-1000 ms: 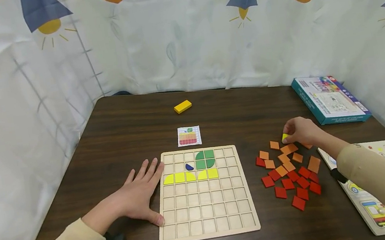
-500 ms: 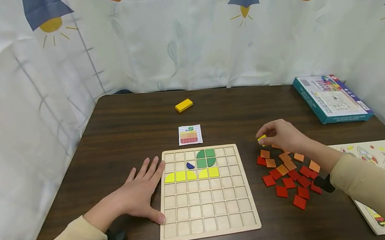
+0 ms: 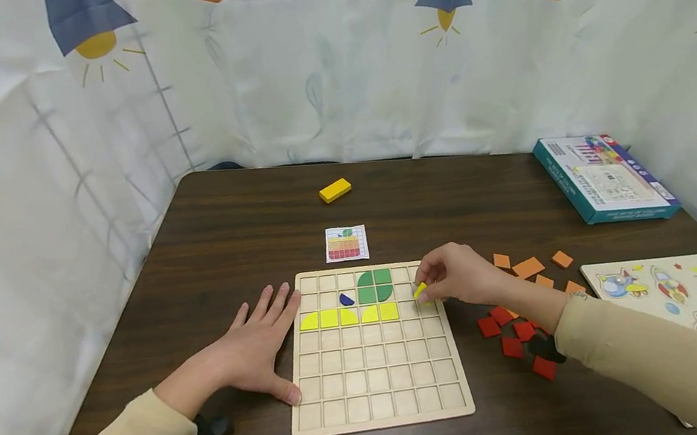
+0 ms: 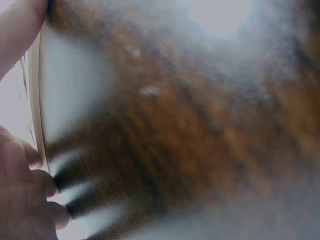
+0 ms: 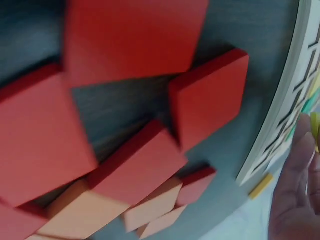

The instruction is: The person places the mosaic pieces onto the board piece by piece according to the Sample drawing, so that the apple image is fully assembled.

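A wooden grid board (image 3: 378, 382) lies on the dark table. Green pieces (image 3: 375, 286), a blue half-round piece (image 3: 346, 299) and a row of yellow pieces (image 3: 329, 319) sit in its upper cells. My left hand (image 3: 254, 352) rests at the board's left edge, fingers spread, thumb on the frame. Between thumb and fingers my right hand (image 3: 459, 276) pinches a small yellow tile (image 3: 421, 289) over the board's right side, near the end of the yellow row. The held tile's full shape is partly hidden by the fingers. Behind the board lies a small picture card (image 3: 346, 243).
Loose red tiles (image 3: 512, 347) and orange tiles (image 3: 528, 267) lie right of the board, partly under the right forearm. A yellow block (image 3: 335, 190) sits at the back. A teal box (image 3: 606, 177) and a picture puzzle board (image 3: 683, 287) are at the right.
My right hand has carried the yellow tile leftward from the loose tiles to above the board's right side. My left hand has stayed at the board's edge.
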Tool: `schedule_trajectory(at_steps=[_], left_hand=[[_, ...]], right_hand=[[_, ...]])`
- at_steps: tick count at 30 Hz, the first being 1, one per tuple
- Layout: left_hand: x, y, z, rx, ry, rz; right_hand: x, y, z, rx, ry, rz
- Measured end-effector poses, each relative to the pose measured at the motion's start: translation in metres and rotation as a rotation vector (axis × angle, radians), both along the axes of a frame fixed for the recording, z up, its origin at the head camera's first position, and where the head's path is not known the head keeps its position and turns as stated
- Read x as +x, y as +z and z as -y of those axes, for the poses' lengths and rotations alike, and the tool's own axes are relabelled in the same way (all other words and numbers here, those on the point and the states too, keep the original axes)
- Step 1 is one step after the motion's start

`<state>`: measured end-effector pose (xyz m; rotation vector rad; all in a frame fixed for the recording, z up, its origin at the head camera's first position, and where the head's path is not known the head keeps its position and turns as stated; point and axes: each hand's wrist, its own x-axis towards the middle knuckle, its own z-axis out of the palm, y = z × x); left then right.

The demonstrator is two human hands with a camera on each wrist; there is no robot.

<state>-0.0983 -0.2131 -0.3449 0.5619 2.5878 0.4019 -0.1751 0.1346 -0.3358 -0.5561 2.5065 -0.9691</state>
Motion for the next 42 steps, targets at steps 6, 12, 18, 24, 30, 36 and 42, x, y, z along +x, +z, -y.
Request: schedule_trajectory(at_steps=[6,12,18,24,30,36,42], left_hand=[[0.000,0.000,0.000,0.004,0.004,0.004],[0.001,0.001,0.000,0.006,0.011,0.006],[0.001,0.001,0.000,0.007,0.010,0.004],[0.001,0.001,0.000,0.005,0.013,0.007],[0.002,0.001,-0.001,0.010,0.019,0.014],[0.003,0.001,-0.001,0.011,0.022,0.012],[0.003,0.001,-0.001,0.013,0.024,0.013]], right_hand=[[0.001,-0.002,0.013,0.050,0.078,-0.018],[0.002,-0.003,0.021,0.079,0.081,-0.003],[0.004,-0.007,0.025,0.098,0.056,-0.009],[0.008,-0.009,0.027,0.112,0.080,-0.059],[0.010,-0.007,0.025,0.126,0.075,-0.077],[0.011,-0.006,0.017,0.153,0.103,-0.090],[0.013,-0.005,0.014,0.157,0.124,-0.087]])
